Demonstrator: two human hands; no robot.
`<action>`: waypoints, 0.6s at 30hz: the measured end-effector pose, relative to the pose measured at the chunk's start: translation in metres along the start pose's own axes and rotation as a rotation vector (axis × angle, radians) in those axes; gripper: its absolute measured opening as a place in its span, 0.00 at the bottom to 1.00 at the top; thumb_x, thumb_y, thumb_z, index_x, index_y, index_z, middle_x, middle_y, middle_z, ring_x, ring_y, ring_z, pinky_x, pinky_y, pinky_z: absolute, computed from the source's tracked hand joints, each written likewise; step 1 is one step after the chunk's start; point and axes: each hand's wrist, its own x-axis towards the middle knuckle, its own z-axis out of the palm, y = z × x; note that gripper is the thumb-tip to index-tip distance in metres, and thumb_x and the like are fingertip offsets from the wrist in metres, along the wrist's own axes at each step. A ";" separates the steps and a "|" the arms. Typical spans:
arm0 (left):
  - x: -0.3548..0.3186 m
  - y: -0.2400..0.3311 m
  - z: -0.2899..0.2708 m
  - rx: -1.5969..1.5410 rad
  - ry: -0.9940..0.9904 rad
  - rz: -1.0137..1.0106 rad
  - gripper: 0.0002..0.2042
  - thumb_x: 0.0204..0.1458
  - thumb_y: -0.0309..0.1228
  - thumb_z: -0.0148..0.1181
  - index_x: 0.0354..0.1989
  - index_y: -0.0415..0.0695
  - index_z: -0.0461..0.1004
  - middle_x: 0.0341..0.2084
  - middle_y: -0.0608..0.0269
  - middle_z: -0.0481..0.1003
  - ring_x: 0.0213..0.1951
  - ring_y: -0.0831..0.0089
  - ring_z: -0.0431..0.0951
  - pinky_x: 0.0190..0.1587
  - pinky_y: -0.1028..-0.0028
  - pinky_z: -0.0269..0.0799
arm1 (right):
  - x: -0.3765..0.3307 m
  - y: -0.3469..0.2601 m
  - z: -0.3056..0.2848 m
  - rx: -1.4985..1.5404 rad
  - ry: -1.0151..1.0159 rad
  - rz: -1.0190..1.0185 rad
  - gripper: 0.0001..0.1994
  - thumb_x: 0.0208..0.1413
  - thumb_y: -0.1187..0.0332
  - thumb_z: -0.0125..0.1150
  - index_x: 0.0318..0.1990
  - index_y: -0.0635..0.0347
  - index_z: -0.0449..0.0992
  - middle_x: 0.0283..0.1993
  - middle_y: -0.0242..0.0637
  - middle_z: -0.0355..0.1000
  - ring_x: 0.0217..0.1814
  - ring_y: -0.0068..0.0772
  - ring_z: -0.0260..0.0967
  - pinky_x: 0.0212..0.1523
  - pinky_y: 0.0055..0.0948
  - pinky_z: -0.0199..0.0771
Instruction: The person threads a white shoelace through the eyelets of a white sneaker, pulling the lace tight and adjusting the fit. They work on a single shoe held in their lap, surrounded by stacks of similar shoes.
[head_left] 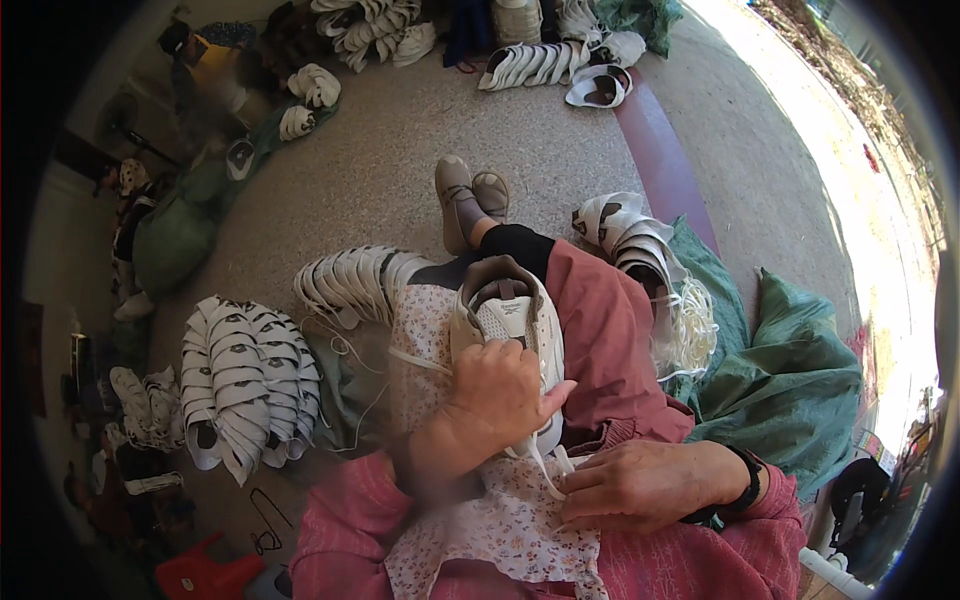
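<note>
A white shoe upper (548, 335) with a brown-lined collar lies in my lap on a floral cloth (520, 540), its collar away from me. My left hand (495, 400) is closed over the middle of the upper, fingers curled onto the tongue and thumb stuck out to the right. A white shoelace (540, 468) runs from the upper's near end toward my right hand (640, 485), whose bent fingertips are pinched at it. Another lace end (418, 361) trails out on the left of the upper. The palm side of both hands is hidden.
Nested shoe uppers (245, 375) stand in rows at left, with another row (360, 280) beside my leg. At right are more uppers (630, 235), a bundle of laces (690, 330) and green sacks (790, 390). A red stool (210, 570) is lower left. People sit farther off, upper left.
</note>
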 end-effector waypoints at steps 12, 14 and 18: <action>-0.051 -0.083 -0.099 -2.082 0.030 0.056 0.22 0.66 0.42 0.49 0.20 0.44 0.68 0.15 0.61 0.74 0.18 0.72 0.72 0.27 0.74 0.72 | -0.064 0.008 -0.061 0.167 0.087 0.446 0.07 0.58 0.75 0.60 0.43 0.65 0.78 0.36 0.40 0.75 0.34 0.33 0.75 0.37 0.29 0.73; -0.093 -0.112 -0.129 -2.114 0.120 -0.016 0.22 0.65 0.45 0.51 0.21 0.44 0.68 0.12 0.63 0.71 0.13 0.75 0.68 0.17 0.78 0.66 | -0.095 0.019 -0.079 0.321 0.241 0.673 0.04 0.60 0.76 0.59 0.40 0.67 0.78 0.34 0.35 0.75 0.32 0.26 0.74 0.35 0.25 0.72; -0.163 -0.164 -0.156 -1.638 0.282 -0.602 0.20 0.63 0.45 0.55 0.24 0.44 0.68 0.10 0.67 0.66 0.10 0.81 0.60 0.12 0.79 0.58 | -0.151 0.055 -0.093 0.529 0.739 0.738 0.09 0.62 0.68 0.61 0.38 0.68 0.78 0.32 0.30 0.74 0.30 0.22 0.72 0.35 0.24 0.73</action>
